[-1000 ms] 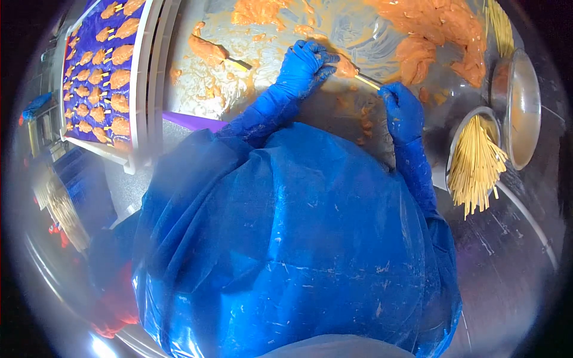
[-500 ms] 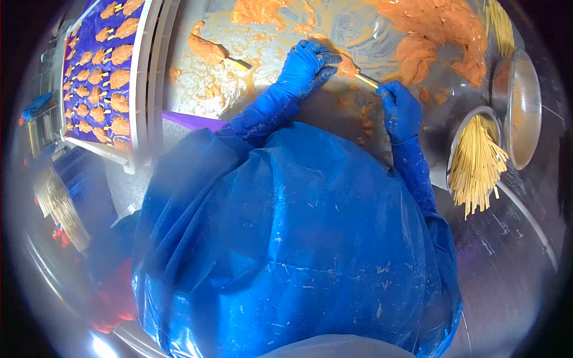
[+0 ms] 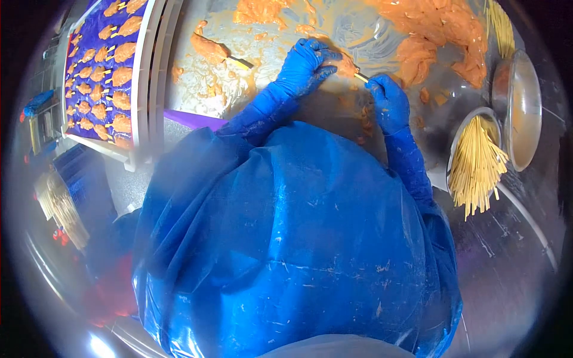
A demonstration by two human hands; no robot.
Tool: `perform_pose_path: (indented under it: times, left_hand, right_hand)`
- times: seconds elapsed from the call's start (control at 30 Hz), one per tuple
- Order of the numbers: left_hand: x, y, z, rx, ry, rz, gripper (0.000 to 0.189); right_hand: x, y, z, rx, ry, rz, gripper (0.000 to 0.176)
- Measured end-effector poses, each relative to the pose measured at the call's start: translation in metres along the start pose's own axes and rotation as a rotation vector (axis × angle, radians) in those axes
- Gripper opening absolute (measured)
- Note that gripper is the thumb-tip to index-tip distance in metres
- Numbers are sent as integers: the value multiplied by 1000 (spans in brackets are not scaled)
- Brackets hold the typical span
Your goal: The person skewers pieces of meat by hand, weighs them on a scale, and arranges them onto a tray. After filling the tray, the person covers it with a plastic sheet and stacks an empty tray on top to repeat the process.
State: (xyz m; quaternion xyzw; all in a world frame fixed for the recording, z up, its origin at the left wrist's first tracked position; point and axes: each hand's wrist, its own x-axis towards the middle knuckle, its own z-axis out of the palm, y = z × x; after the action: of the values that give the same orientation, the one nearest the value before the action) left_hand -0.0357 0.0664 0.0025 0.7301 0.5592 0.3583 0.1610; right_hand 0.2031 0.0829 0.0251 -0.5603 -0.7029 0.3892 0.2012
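Note:
My left hand (image 3: 305,67), in a blue glove, is closed on a piece of orange marinated meat (image 3: 345,64) above the metal table. My right hand (image 3: 389,102), gloved too, pinches the outer end of a wooden skewer (image 3: 362,77) whose other end is inside that meat. To the left of my hands lies a finished-looking meat skewer (image 3: 209,49), its bare stick end (image 3: 240,62) pointing right. A large heap of marinated meat (image 3: 441,33) spreads over the table's far right, and a smaller heap (image 3: 259,12) sits at the far middle.
At the left stands a white-rimmed tray (image 3: 143,77) with a purple liner (image 3: 89,51) bearing rows of meat skewers. On the right, a metal container holds many wooden sticks (image 3: 477,161), beside a metal bowl (image 3: 525,113). More sticks (image 3: 500,27) lie at the far right.
My right hand has moved left and slightly up, toward my left hand, and less of the skewer shows outside the meat. My left hand has barely moved.

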Motion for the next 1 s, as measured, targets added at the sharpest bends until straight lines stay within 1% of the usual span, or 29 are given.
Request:
perform_pose_path:
  times: [0.03,0.1,0.2,0.27,0.33,0.37,0.53,0.67,0.73,0.9,0.97,1.0]
  left_hand:
    - [1,0,-1,-60,62,-20,25]
    - [-3,-15,-4,-52,41,-31,24]
    - [-7,-12,-9,-37,-4,-74,22]
    - [-6,-13,-7,-44,14,-69,20]
    - [-6,-13,-7,-51,7,-58,20]
    - [-5,-13,-8,-54,-2,-45,20]
    - [-5,-19,-4,-50,17,11,22]
    - [-7,-22,-1,-36,21,8,22]
    - [-7,-20,-3,-22,25,9,22]
    - [-5,-20,-2,19,18,30,23]
    - [-2,-13,-7,41,4,-29,24]
    - [-1,-8,-10,43,5,-26,24]
  right_hand:
    - [1,-1,-1,-6,-4,6,13]
    - [2,0,-2,3,-12,8,12]
    - [2,4,-4,-3,-46,-7,11]
    - [8,8,-5,-19,-54,-32,11]
    - [14,12,-6,35,-79,-94,10]
    - [16,11,-7,34,-80,-93,10]
    - [28,8,-8,-35,-99,-159,10]
    - [33,10,-4,-50,-133,-162,11]
    - [34,6,1,-22,-151,-105,12]
    - [33,-1,13,-43,-78,-145,12]
    - [31,-3,16,-55,-50,-153,12]
    - [29,-4,16,-33,-56,-115,10]
